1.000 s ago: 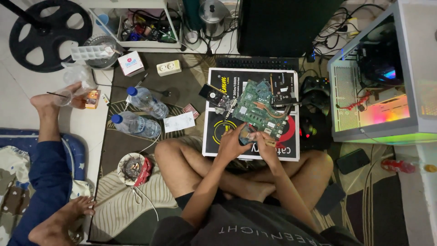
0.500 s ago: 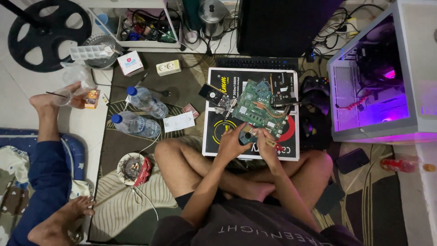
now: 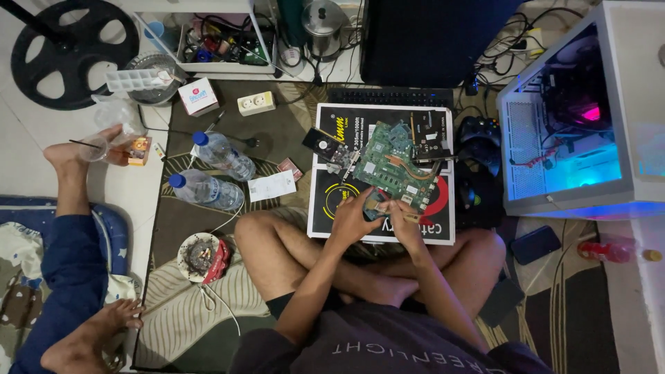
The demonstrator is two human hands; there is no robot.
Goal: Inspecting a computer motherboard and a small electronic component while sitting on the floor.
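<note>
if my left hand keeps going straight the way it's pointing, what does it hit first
Probably the green circuit board: the left hand points up and right at its near edge, already about touching it, though depth is unclear.

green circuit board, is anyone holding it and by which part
Both hands, left hand and right hand, meet at the near edge of the green circuit board; the exact grip cannot be told.

Left hand (image 3: 355,220) and right hand (image 3: 400,223) meet, fingers curled.
</note>
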